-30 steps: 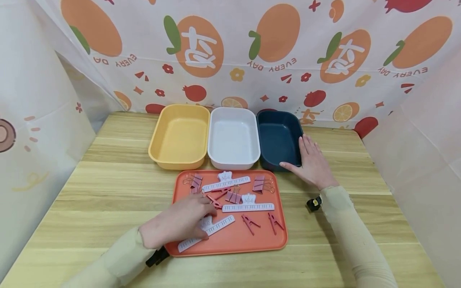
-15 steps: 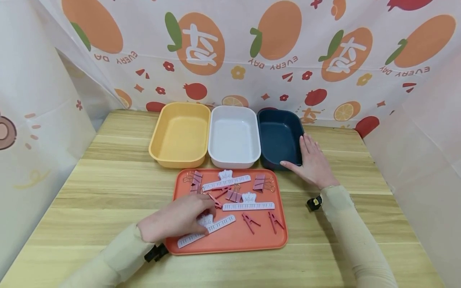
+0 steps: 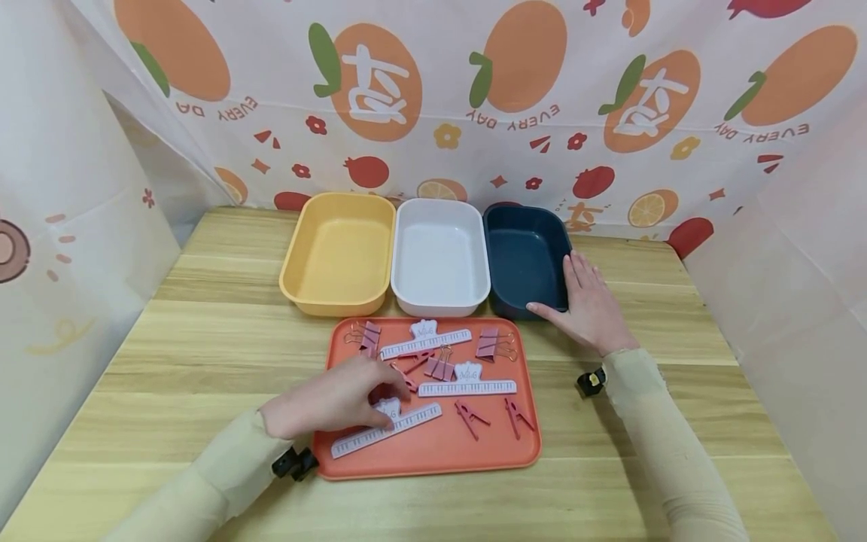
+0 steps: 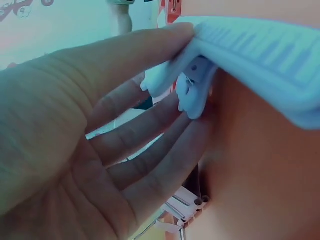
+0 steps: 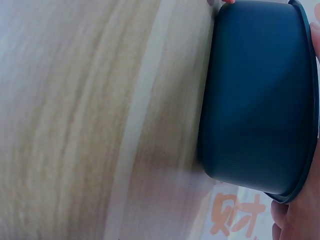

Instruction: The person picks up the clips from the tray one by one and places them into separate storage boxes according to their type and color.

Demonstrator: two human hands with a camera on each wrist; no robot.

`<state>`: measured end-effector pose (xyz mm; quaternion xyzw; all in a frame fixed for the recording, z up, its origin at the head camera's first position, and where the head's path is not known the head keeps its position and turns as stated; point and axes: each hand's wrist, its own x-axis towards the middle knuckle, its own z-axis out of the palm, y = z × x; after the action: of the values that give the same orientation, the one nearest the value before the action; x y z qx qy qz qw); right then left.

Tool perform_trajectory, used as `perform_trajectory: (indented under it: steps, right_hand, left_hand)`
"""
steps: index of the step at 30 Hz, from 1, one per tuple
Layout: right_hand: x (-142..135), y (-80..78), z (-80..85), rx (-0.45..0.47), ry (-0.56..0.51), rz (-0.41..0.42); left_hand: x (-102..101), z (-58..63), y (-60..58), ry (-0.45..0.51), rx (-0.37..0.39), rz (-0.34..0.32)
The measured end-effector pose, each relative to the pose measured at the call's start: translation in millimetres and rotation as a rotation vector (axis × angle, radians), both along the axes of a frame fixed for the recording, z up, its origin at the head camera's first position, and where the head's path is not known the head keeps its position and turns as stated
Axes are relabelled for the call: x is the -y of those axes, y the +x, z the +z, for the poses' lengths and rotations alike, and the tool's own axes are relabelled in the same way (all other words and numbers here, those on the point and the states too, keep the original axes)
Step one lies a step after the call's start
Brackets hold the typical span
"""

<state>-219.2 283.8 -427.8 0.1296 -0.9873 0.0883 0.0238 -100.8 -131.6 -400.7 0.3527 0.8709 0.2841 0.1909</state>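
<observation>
My left hand (image 3: 339,395) is over the left part of the orange tray (image 3: 460,454). It pinches a white ruler-shaped clip (image 3: 416,423) printed with piano keys. In the left wrist view the thumb presses the long bar of this clip (image 4: 265,50), and fingertips touch its lower handle. My right hand (image 3: 591,309) rests on the right rim of the navy bin (image 3: 527,260), fingers straight and thumb at the front corner. The right wrist view shows that bin's outer wall (image 5: 260,95). Two more piano-key clips, the upper one (image 3: 425,345) and the middle one (image 3: 467,388), lie on the tray.
Pink binder clips, one at right (image 3: 488,344) and one in the middle (image 3: 440,369), share the tray with small dark-pink clothespins (image 3: 470,419). A yellow bin (image 3: 342,260) and a white bin (image 3: 440,260) stand left of the navy one, behind the tray. A printed curtain (image 3: 447,90) hangs behind.
The left hand's fingers have drawn back slightly from the tray's middle, and the left end of the clip has shifted up a little. The right hand has stayed on the navy bin.
</observation>
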Motion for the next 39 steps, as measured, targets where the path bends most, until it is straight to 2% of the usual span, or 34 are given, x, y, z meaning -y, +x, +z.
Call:
perform_trajectory:
  steps: [9, 18, 25, 32, 39]
  right_hand:
    - [0.0, 0.1, -0.6, 0.001, -0.004, -0.006]
    - [0.9, 1.3, 0.3, 0.016, -0.016, -0.011]
    - [0.4, 1.0, -0.2, 0.014, -0.010, -0.009]
    - [0.3, 0.5, -1.5, 0.008, -0.012, -0.009]
    - [0.4, 0.6, -1.7, 0.007, -0.010, -0.008]
  left_hand:
    - [0.4, 4.1, -1.1, -0.031, 0.065, 0.037]
    - [0.8, 7.7, -2.5, -0.066, 0.087, 0.062]
    - [3.3, 11.0, -4.3, -0.047, 0.102, 0.050]
    - [4.1, 12.7, -6.6, -0.041, 0.173, 0.049]
    - [4.0, 11.6, -7.8, -0.007, 0.140, 0.021]
